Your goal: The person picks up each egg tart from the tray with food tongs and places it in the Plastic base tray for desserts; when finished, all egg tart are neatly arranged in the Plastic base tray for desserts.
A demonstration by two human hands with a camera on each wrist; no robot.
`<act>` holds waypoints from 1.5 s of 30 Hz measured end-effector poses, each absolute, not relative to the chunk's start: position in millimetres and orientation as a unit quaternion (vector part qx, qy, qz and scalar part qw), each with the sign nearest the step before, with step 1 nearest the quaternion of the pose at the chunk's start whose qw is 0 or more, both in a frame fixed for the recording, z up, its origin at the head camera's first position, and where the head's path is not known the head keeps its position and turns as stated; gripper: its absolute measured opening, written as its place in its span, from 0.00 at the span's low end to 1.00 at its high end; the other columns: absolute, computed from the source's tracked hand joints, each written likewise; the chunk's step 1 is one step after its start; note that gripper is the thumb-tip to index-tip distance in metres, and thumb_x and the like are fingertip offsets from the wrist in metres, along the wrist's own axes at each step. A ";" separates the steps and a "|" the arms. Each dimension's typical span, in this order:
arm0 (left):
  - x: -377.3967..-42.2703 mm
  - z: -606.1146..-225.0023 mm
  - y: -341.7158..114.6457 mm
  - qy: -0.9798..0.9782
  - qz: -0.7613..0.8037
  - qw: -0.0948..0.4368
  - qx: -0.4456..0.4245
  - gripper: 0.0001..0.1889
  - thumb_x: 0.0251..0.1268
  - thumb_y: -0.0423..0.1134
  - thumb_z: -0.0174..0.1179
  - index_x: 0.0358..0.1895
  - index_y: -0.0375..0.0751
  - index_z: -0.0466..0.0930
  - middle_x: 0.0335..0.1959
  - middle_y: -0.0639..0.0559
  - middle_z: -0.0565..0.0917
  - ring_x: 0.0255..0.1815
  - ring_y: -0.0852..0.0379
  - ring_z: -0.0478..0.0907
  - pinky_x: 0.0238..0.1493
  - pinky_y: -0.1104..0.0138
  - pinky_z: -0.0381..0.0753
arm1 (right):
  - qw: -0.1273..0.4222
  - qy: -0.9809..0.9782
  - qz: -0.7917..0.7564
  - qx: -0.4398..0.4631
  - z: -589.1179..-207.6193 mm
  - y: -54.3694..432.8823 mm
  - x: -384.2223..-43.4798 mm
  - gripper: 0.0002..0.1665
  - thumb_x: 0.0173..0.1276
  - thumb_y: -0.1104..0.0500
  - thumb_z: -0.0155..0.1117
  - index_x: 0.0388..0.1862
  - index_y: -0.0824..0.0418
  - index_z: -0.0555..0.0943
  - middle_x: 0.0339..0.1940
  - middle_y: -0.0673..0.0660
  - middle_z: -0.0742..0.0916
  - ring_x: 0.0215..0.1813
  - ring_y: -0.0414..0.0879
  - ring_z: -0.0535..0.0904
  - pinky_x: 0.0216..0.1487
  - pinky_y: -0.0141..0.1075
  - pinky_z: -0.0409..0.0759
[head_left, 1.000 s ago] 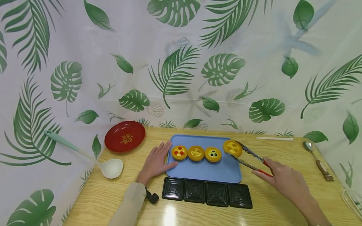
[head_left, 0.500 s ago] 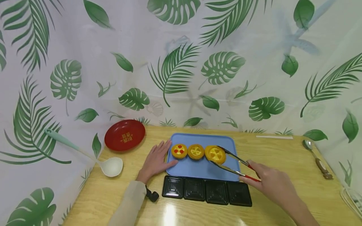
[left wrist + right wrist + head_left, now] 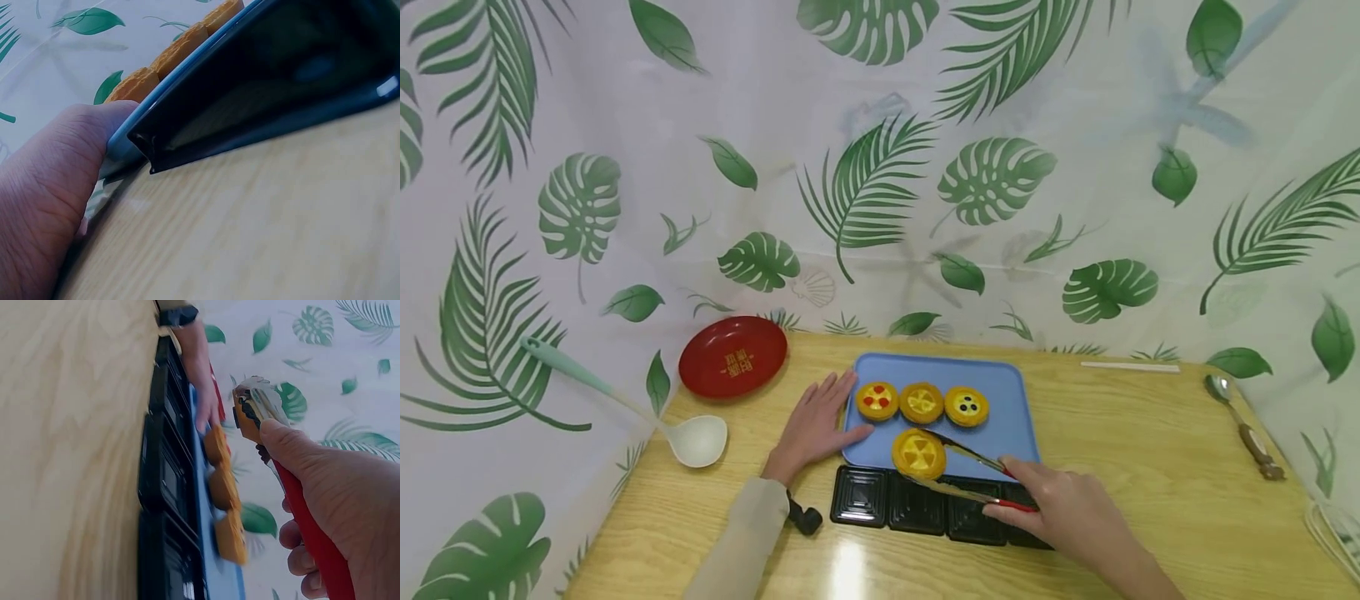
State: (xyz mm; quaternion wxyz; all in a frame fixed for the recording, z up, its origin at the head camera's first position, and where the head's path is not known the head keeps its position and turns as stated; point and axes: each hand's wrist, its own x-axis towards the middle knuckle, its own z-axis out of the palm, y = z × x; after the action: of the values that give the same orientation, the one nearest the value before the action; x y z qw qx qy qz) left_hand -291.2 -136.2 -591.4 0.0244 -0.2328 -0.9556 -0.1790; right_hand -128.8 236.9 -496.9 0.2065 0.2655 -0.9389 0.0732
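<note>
My right hand grips red-handled metal tongs. Between the tongs' tips is a toy egg tart with wedge-shaped marks, raised over the front of the blue tray. My left hand lies with straight fingers along the tray's left edge, its thumb on the rim. On the tray stand three more tarts in a row: one with red dots, one with wedges, one with dark dots. The right wrist view shows the held tart side-on in the tongs.
In front of the tray lies a row of black square dishes; my right hand and the tongs hide part of it. A red plate and a white ladle are on the left. A chopstick and a spoon lie to the right.
My right hand has carried the tart in the tongs leftward over the dark-dotted tart, then toward the front of the tray. My left hand has stayed in place.
</note>
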 end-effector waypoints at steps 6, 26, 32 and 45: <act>-293.0 -592.4 -136.7 -0.956 -0.175 0.022 -0.234 0.55 0.66 0.80 0.45 0.87 0.51 0.44 0.87 0.55 0.50 0.87 0.49 0.45 0.84 0.50 0.45 | 0.171 -0.940 0.075 0.285 -503.1 211.9 -127.8 0.38 0.63 0.25 0.67 0.56 0.51 0.88 0.41 0.51 0.93 0.17 0.41 0.80 0.13 0.27 0.63; -291.6 -591.0 -135.3 -0.956 -0.184 0.010 -0.227 0.55 0.66 0.79 0.48 0.87 0.51 0.44 0.87 0.55 0.50 0.87 0.50 0.44 0.85 0.50 0.43 | 0.118 -0.938 0.032 0.325 -524.3 169.4 -141.1 0.40 0.68 0.23 0.59 0.57 0.52 0.87 0.36 0.51 0.92 0.16 0.38 0.75 0.14 0.29 0.67; -291.9 -591.1 -135.5 -0.956 -0.184 0.010 -0.227 0.55 0.66 0.79 0.48 0.87 0.52 0.43 0.87 0.56 0.49 0.87 0.50 0.44 0.85 0.50 0.43 | 0.107 -0.942 0.031 0.317 -524.2 168.7 -141.5 0.41 0.66 0.21 0.59 0.59 0.52 0.86 0.38 0.52 0.92 0.17 0.39 0.76 0.13 0.30 0.66; -292.5 -594.0 -136.3 -0.957 -0.179 0.015 -0.227 0.55 0.66 0.80 0.47 0.87 0.53 0.43 0.87 0.57 0.49 0.87 0.51 0.44 0.85 0.51 0.43 | 0.061 -0.953 0.076 0.288 -518.2 173.5 -137.1 0.47 0.61 0.19 0.62 0.64 0.52 0.83 0.46 0.54 0.92 0.24 0.46 0.85 0.17 0.32 0.72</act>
State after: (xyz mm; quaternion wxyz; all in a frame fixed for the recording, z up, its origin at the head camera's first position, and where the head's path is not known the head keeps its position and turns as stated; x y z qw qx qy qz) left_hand -292.5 -136.3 -594.0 0.0146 -0.2271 -0.9572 -0.1791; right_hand -137.1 173.5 -518.2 0.0608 0.2878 -0.9527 0.0762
